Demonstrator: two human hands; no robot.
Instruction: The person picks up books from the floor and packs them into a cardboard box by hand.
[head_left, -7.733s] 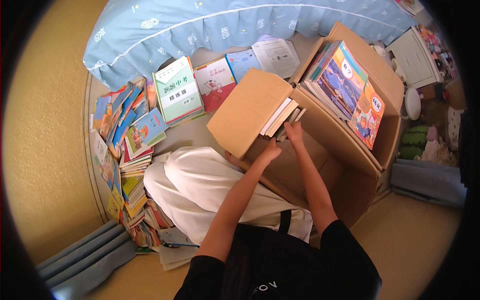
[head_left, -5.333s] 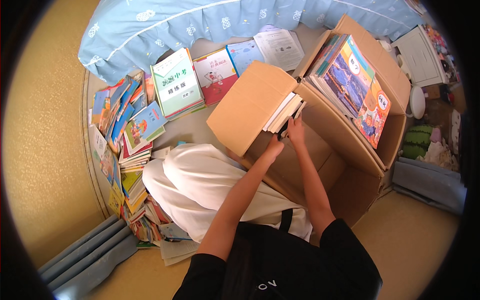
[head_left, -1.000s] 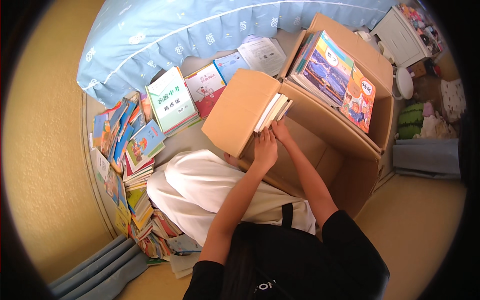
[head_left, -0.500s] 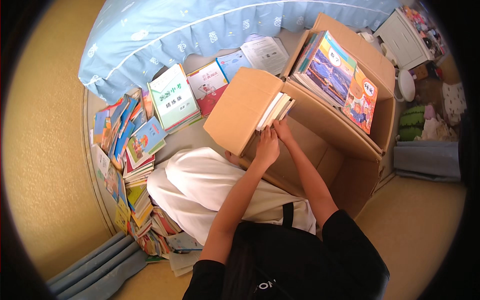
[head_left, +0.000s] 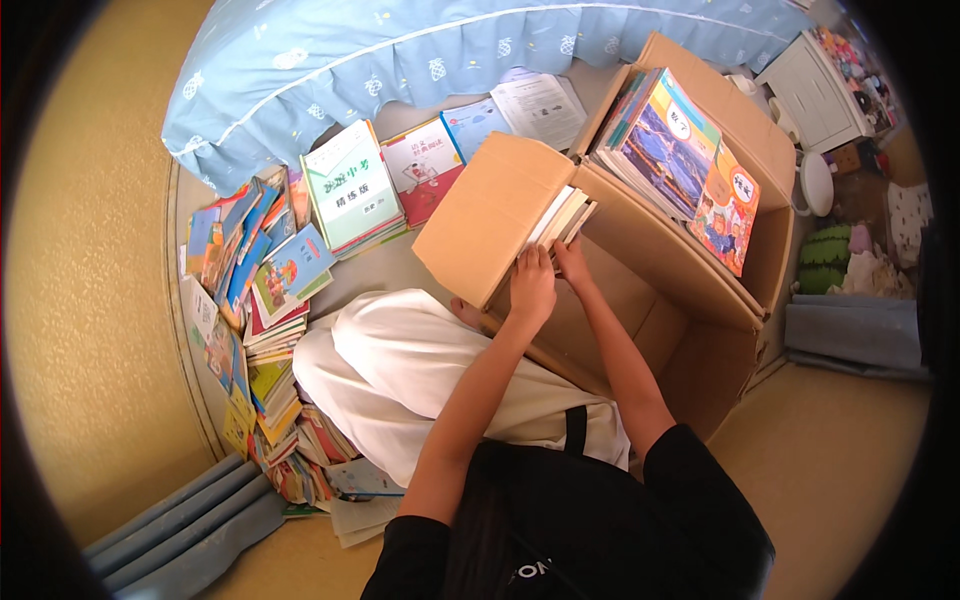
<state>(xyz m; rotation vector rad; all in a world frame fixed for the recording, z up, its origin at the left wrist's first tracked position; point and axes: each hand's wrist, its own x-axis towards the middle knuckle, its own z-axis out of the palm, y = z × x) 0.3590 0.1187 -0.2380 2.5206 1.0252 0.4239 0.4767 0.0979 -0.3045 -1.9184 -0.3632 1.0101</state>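
Observation:
Several books (head_left: 563, 217) stand packed on edge in the near-left corner of a cardboard box (head_left: 640, 305), against its raised flap (head_left: 490, 205). My left hand (head_left: 533, 288) has its fingers pressed together on the near ends of these books. Just right of it, my right hand (head_left: 572, 262) is closed round their right side, its fingertips partly hidden. The rest of this compartment shows bare cardboard. Beyond a cardboard divider, colourful textbooks (head_left: 672, 140) fill the far part, with an orange-covered book (head_left: 727, 215) lying beside a purple-blue one.
To the left, a stack topped by a green-and-white book (head_left: 352, 190) stands near a red-and-white book (head_left: 422, 170). Messy piles of books (head_left: 275, 345) line the wall. A blue bed skirt (head_left: 420, 70) hangs behind. A white cabinet (head_left: 815, 90) stands at far right.
Both hands stay on the same books in the box, with only slight finger movement. The whole view has shifted a little.

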